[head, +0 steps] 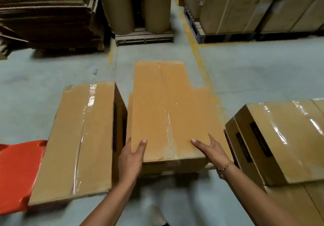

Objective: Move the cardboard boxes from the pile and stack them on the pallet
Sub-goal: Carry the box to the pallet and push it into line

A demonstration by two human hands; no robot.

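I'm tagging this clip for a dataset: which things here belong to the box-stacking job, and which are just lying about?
Job: held box, left hand, right hand, left box, right boxes, orange plastic piece (perhaps the pallet).
Lying about: paper rolls, flattened cardboard stack, wooden crates.

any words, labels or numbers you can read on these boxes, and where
No text here can be read.
On the right boxes, dark printed panels: too blurred.
On the left box, a striped corner mark and dark side print: unreadable.
On the middle box: no print shows.
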